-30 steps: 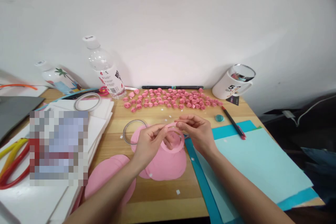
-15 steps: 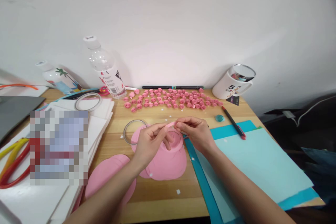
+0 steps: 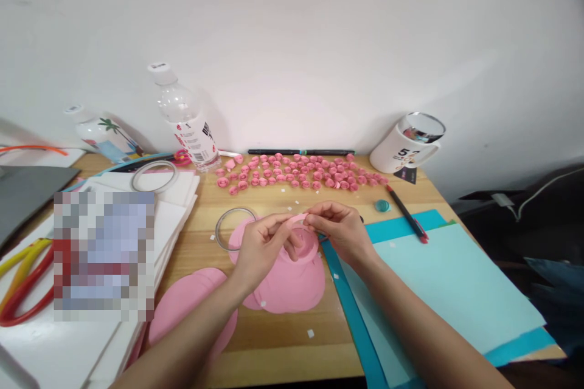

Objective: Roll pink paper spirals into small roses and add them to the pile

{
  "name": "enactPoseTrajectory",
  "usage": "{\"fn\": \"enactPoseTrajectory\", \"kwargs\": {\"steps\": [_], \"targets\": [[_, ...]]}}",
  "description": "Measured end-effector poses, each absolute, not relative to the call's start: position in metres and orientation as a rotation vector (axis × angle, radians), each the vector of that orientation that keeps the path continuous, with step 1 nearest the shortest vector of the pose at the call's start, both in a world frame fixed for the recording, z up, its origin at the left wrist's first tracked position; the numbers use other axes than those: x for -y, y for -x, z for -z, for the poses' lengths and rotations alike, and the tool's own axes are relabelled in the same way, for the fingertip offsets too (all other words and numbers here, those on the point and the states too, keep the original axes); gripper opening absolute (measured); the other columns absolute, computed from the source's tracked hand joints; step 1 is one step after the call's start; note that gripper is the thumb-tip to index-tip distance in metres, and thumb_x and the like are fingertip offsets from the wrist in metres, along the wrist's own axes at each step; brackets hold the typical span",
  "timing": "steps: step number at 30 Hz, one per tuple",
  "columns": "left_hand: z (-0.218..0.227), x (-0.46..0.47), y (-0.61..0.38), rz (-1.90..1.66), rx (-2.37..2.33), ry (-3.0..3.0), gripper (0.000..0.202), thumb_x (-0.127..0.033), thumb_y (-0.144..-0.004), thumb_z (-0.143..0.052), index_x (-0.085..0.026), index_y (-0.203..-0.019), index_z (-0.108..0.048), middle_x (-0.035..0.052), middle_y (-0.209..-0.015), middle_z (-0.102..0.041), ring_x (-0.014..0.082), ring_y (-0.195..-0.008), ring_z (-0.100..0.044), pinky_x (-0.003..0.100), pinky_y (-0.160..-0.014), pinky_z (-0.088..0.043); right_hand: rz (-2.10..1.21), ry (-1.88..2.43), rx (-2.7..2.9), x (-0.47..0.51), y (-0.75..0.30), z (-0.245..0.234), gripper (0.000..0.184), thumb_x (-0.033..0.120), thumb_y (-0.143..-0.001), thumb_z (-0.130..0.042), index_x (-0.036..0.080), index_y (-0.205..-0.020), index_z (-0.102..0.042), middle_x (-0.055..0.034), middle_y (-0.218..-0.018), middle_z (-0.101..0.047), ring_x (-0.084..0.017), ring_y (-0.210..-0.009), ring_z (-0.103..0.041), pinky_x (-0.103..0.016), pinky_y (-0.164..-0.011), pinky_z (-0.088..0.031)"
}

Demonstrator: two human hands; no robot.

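Observation:
Between my hands is a curled pink paper spiral (image 3: 306, 249). My left hand (image 3: 267, 249) pinches its upper rim between thumb and finger, with other fingers curled inside the loop. On the other side, the thumb and fingers of my right hand (image 3: 335, 228) close on the same rim. Below the spiral lie overlapping pink paper circles (image 3: 292, 289). A second pile of pink circles (image 3: 189, 304) sits at the left, partly behind my left forearm. Rows of small rolled pink paper flowers (image 3: 296, 171) stand toward the wall.
A tape roll (image 3: 235, 228) rests by the left hand. Light blue paper sheets (image 3: 447, 292) lie at right, with a black-and-red pen (image 3: 408, 216) above. A white mug (image 3: 406, 143) and a clear bottle (image 3: 189, 118) stand behind. Scissors (image 3: 27, 292) lie on white boards at left.
Both hands stay almost in place, still pinching the spiral's rim. The whole view has shifted very slightly.

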State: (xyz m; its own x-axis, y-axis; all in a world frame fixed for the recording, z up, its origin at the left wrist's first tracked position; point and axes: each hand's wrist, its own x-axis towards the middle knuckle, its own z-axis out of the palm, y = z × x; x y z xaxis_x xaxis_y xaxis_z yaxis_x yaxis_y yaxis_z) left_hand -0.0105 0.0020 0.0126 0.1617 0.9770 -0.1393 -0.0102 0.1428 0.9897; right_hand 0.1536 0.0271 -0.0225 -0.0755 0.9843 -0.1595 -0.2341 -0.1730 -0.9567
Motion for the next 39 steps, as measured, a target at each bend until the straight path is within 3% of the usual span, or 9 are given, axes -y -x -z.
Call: {"fn": "enactPoseTrajectory", "kwargs": {"steps": [8, 15, 27, 34, 39], "targets": [[-0.0131, -0.0022, 0.0107, -0.994, -1.142, -1.171, 0.021, -0.029, -0.081, -0.058, -0.013, -0.09, -0.068, -0.0011, -0.055, -0.065, 0.0108, -0.044, -0.057, 0.023, -0.05, -0.046, -1.455, 1.101, 0.988, -0.0268, -0.1537, 0.0232, 0.018, 0.028, -0.055, -0.082, 0.018, -0.064, -0.07, 0.0001, -0.06, -0.067, -0.01, -0.052, -0.055, -0.023, -0.049, -0.044], [-0.0118, -0.0031, 0.0122, -1.004, -1.162, -1.155, 0.023, -0.028, -0.082, -0.057, -0.012, -0.095, -0.067, -0.0009, -0.056, -0.064, 0.0108, -0.045, -0.057, 0.023, -0.051, -0.044, -1.525, 1.145, 1.0, -0.0264, -0.154, 0.0221, 0.021, 0.031, -0.061, -0.079, 0.02, -0.078, -0.073, -0.0037, -0.075, -0.073, -0.014, -0.065, -0.064, -0.025, -0.059, -0.049], [-0.0136, -0.0027, 0.0101, -0.988, -1.131, -1.168, 0.021, -0.028, -0.08, -0.058, -0.012, -0.09, -0.069, -0.0003, -0.055, -0.065, 0.0107, -0.043, -0.057, 0.022, -0.049, -0.046, -1.492, 1.128, 0.979, -0.0262, -0.1522, 0.0193, 0.021, 0.028, -0.055, -0.082, 0.016, -0.064, -0.067, 0.0016, -0.055, -0.063, -0.008, -0.049, -0.053, -0.02, -0.048, -0.042], [-0.0125, -0.0029, 0.0104, -1.018, -1.157, -1.137, 0.018, -0.026, -0.079, -0.059, -0.013, -0.087, -0.069, -0.0009, -0.054, -0.064, 0.0109, -0.044, -0.057, 0.023, -0.05, -0.047, -1.508, 1.095, 0.943, -0.0274, -0.1528, 0.0245, 0.018, 0.029, -0.058, -0.081, 0.018, -0.069, -0.072, -0.0008, -0.06, -0.067, -0.01, -0.053, -0.056, -0.023, -0.052, -0.046], [-0.0118, -0.004, 0.0103, -1.026, -1.15, -1.149, 0.019, -0.025, -0.081, -0.057, -0.012, -0.088, -0.068, -0.0009, -0.053, -0.064, 0.0108, -0.045, -0.056, 0.022, -0.051, -0.046, -1.572, 1.107, 0.932, -0.0268, -0.1526, 0.0219, 0.021, 0.03, -0.06, -0.08, 0.019, -0.076, -0.073, -0.004, -0.075, -0.073, -0.014, -0.064, -0.064, -0.026, -0.061, -0.05]]}}
